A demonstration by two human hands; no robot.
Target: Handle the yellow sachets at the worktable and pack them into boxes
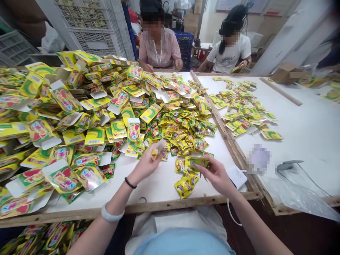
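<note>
Between right hand [216, 174] fingertips, sachets [198, 162]

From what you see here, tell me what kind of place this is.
Probably a small packing workshop. A white worktable is heaped with yellow sachets and flat cartons. The left hand holds a carton, the right hand a sachet, and two other people sit sorting at the far edge.

- A small yellow packet [154, 153] sits in the left hand [145, 165], pinched at the fingertips. It is held up just above the white worktop [159, 184].
- A little bunch of yellow and green packets [198, 162] is in the right hand [216, 174]. They lie flat and point to the left.
- More loose packets [185, 184] lie on the worktop just under the right hand.
</note>
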